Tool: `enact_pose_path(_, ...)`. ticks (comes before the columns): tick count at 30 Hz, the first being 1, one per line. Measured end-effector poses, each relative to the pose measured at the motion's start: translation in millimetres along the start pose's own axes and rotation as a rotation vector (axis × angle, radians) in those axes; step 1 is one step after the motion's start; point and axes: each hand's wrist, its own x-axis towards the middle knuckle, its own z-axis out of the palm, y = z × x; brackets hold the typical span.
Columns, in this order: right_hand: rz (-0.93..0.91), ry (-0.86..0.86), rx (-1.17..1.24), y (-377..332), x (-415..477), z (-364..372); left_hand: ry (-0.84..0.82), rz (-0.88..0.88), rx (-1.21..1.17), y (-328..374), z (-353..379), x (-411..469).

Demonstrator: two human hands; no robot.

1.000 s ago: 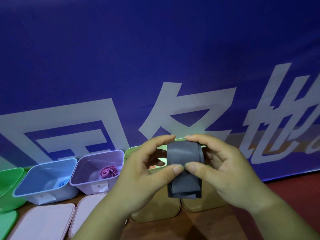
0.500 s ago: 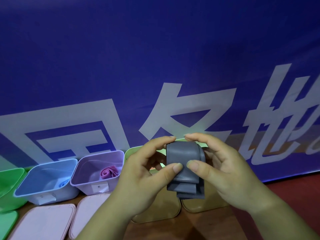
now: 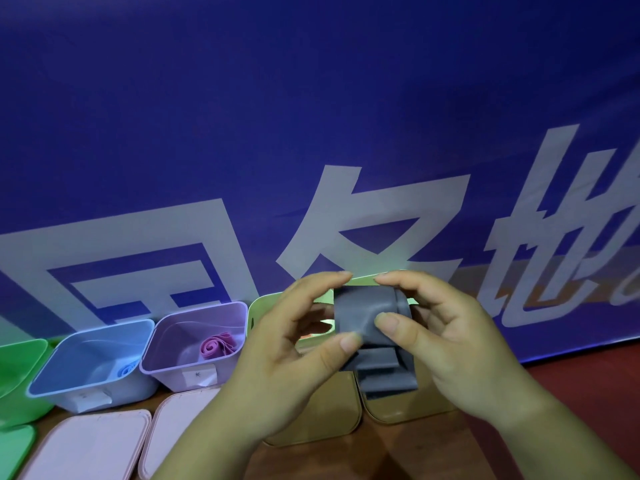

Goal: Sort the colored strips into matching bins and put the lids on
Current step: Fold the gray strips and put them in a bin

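Pinching grey strip, left hand, right hand, banner 名

A deep blue banner covered almost the whole wall behind the work surface, and soft folds ran slantwise across its upper half. Large white characters were printed along its lower part, cut off at both sides. Near the right edge an orange-brown patch showed among the white strokes, perhaps part of the print, though it was too blurred to be sure. Below the banner lay a brown wooden tabletop with a dull sheen. To the right, under the banner's hem, a dark red surface began. The light was dim and cool, and it tinted the white print bluish.
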Motion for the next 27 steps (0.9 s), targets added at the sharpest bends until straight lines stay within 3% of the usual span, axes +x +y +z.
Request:
enact_pose_path(4,0.044,0.018,0.049,-1,1,-1,0.012,0.092,0.114,0,1,-2)
enact_pose_path(10,0.107,-0.029,0.071,-4,1,0,0.1,0.105,0.053,-3,4,1)
enact_pose_path(19,-0.129,-0.044,0.003,0,1,-3,0.147,0.021,-0.107,2,9,3)
enact_pose_path(27,-0.147,0.015,0.033,12,3,-3,0.148,-0.034,-0.143,1,16,5)
